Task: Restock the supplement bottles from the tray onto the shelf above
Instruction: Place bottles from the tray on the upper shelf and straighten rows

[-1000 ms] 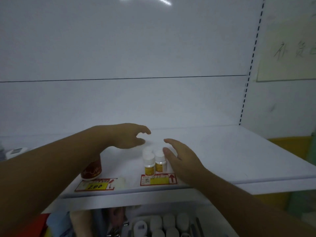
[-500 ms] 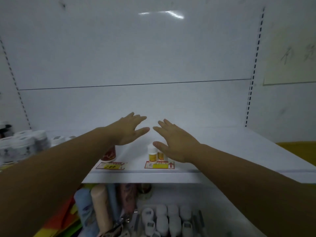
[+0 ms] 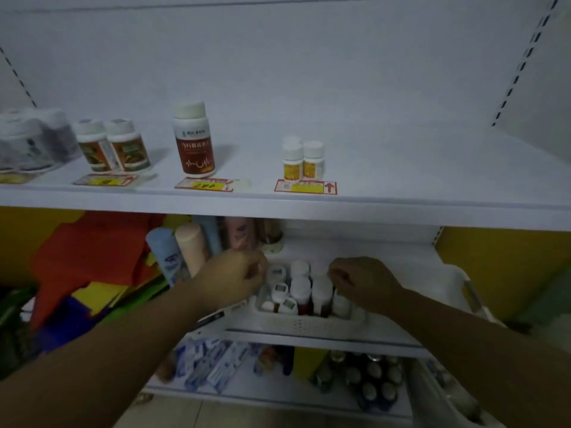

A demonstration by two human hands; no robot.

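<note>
Shelf (image 3: 401,168), mid-frame: two small bottles (image 3: 303,162) placed. Tray (image 3: 296,324), lower centre: many bottles (image 3: 309,291) left. Left hand (image 3: 230,281), right hand (image 3: 364,281) curled over them; grip contents indiscernible.

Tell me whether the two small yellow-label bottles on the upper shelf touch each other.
Touching: the head view shows the small yellow-label bottles pressed side by side, no gap.

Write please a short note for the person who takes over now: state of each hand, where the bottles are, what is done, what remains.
Left hand: at the tray's left edge, curled; grasp unclear.
Right hand: at the tray's right side, curled; grasp unclear.
Tray: on the lower shelf, many white-capped bottles inside.
Done: small yellow-label bottles stand on the upper shelf behind their price tag.
Left: lift the tray's bottles onto the upper shelf.
</note>
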